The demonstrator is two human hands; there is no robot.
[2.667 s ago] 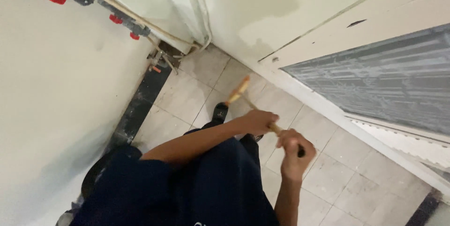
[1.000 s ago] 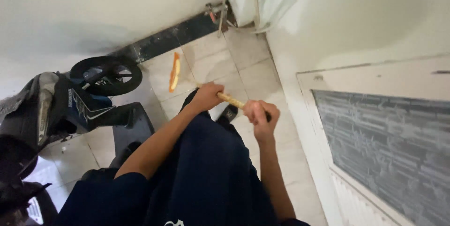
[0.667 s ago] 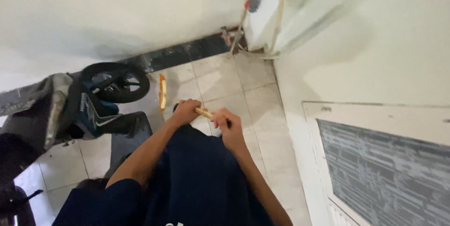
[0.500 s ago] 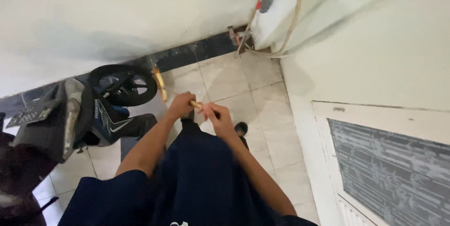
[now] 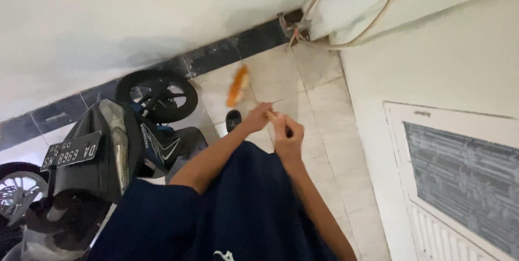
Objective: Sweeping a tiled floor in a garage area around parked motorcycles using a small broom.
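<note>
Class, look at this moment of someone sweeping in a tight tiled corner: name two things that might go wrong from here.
1. The broom head swings close to the parked motorbike's wheel and might knock it.
2. Both the left hand and right hand grip the handle near the corner pipes, which a wide stroke might snag.

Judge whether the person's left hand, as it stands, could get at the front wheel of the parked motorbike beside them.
Probably yes, but not at once: the left hand is closed on the broom handle, and the motorbike's front wheel stands apart to its left over bare floor tiles, nothing between.
</note>
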